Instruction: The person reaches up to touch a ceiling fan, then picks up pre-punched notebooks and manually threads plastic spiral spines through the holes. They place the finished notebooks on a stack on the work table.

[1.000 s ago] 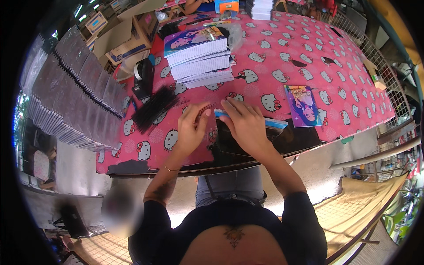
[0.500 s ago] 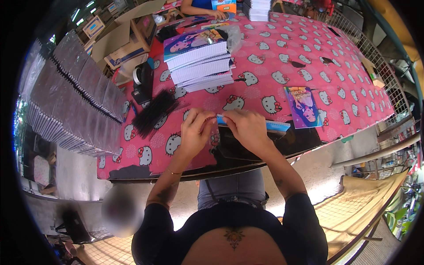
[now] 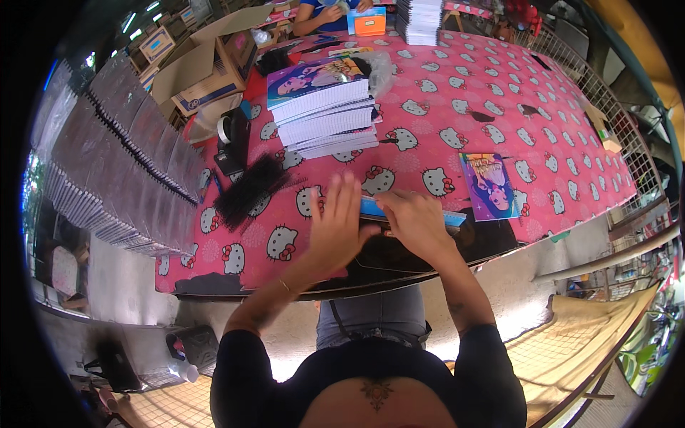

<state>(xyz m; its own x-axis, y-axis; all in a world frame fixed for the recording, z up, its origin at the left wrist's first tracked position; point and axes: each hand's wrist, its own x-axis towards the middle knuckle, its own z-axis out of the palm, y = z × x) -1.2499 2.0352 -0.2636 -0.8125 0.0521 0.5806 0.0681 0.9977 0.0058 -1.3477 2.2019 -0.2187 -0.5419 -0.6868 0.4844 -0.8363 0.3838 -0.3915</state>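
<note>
At the table's front edge my right hand (image 3: 419, 227) is closed on a thin notebook (image 3: 452, 218) with a blue edge, seen nearly edge-on. My left hand (image 3: 335, 227) has its fingers stretched out beside the notebook's left end, slightly blurred; whether it touches is hard to tell. The palms hide much of the notebook. To the left lies a bundle of black spiral binding coils (image 3: 250, 194). A colourful notebook cover (image 3: 491, 187) rests flat to the right. Beyond my hands stands a stack of notebooks (image 3: 325, 118) with a colourful cover on top.
A black tape dispenser (image 3: 232, 139) stands behind the coils. Tall stacks of spiral notebooks (image 3: 114, 164) rise on the left, near open cardboard boxes (image 3: 203, 75). Across the pink tablecloth (image 3: 428, 85), a co-worker's hands (image 3: 332, 14) are beside an orange and blue notebook (image 3: 369, 23).
My left hand has gone from pinching at the notebook's left end to flat, outstretched fingers. My right hand has shifted slightly right along it. Across the table, the co-worker's hands have risen.
</note>
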